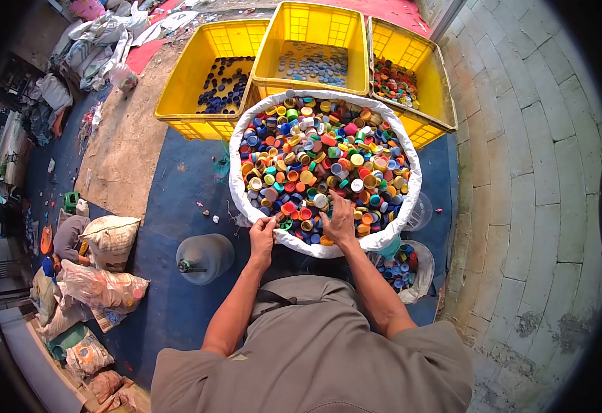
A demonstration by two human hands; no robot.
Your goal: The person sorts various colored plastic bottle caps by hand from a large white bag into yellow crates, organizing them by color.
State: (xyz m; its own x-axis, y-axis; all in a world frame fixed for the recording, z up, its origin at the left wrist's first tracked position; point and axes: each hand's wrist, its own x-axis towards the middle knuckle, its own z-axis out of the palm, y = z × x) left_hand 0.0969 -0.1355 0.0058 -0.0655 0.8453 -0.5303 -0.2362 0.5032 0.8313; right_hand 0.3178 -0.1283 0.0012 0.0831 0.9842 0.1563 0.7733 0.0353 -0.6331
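A round container with a rolled white cloth rim (pixel 411 148) is full of bottle caps (pixel 315 162) in many colours. At the near left part of the rim is my left hand (pixel 263 233), its fingers closed beside a green cap; what they hold, if anything, is too small to tell. My right hand (pixel 339 219) reaches over the rim onto the caps near the front, with its fingers apart. Behind the container stand three yellow crates: the left one (pixel 170 89) has dark blue caps, the middle one (pixel 263 55) pale blue caps, the right one (pixel 442 89) mixed red, orange and green caps.
A grey translucent jug (pixel 208 258) stands on the blue mat (pixel 170 186) at the left. An open bag of blue caps (pixel 401 268) sits by my right forearm. Stuffed sacks (pixel 112 241) and a crouching person (pixel 70 237) are far left; a block wall (pixel 521 165) runs along the right.
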